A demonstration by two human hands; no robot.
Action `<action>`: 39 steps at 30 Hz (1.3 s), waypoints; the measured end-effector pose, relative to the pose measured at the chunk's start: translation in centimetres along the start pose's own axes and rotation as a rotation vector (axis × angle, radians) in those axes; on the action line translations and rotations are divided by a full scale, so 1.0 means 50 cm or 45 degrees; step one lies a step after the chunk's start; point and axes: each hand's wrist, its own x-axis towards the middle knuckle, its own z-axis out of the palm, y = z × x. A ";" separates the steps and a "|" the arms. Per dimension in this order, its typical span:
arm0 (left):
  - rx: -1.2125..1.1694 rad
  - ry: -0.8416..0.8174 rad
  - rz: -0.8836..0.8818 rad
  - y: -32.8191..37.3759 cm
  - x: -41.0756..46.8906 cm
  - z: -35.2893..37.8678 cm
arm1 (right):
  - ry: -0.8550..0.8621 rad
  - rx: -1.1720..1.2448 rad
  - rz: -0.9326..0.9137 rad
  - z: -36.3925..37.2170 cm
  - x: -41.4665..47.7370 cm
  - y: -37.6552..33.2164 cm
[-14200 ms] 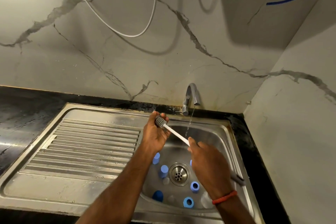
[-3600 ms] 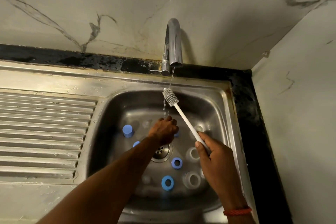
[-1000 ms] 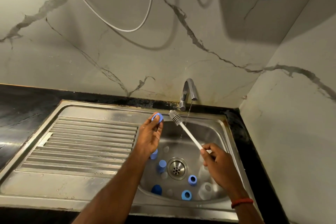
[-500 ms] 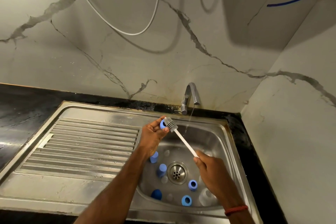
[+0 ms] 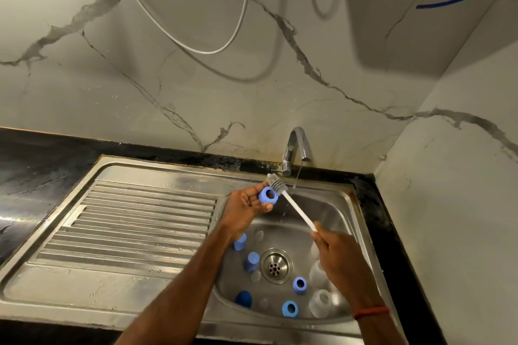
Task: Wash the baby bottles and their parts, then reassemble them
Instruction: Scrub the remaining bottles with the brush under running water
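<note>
My left hand [image 5: 244, 209] holds a blue bottle collar ring [image 5: 268, 195] between thumb and fingers above the sink's back left corner. My right hand [image 5: 340, 259] grips the white handle of a bottle brush [image 5: 295, 207]. Its grey bristle head [image 5: 276, 183] lies against the ring's upper right edge. In the sink basin [image 5: 330, 210] lie two more blue rings [image 5: 299, 285] [image 5: 290, 309], blue caps [image 5: 240, 241] [image 5: 251, 261], a dark blue cap [image 5: 243, 298] and clear bottles [image 5: 321, 302], partly hidden by my right arm.
The tap [image 5: 294, 148] at the back runs a thin stream of water into the basin beside the brush. The drain [image 5: 276, 266] sits mid-basin. A ribbed steel drainboard [image 5: 134, 221] lies to the left, with black counter [image 5: 33, 165] beyond and a marble wall close on the right.
My left hand picked a blue ring out of the basin and lifted it. Over the last half second the ring turned its opening toward me and the brush head slid to its upper right edge.
</note>
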 end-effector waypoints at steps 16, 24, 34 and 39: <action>-0.303 0.078 -0.017 0.020 0.006 -0.008 | -0.097 0.063 -0.091 0.011 -0.015 -0.041; -0.621 0.168 -0.133 0.019 -0.006 0.002 | 0.108 0.244 0.078 0.012 -0.020 -0.013; -0.816 0.285 -0.414 0.003 -0.011 0.000 | 0.133 -0.264 -0.054 0.013 -0.042 -0.006; -0.922 0.290 -0.386 0.012 -0.013 0.009 | 0.157 -0.480 -0.215 0.000 -0.025 -0.029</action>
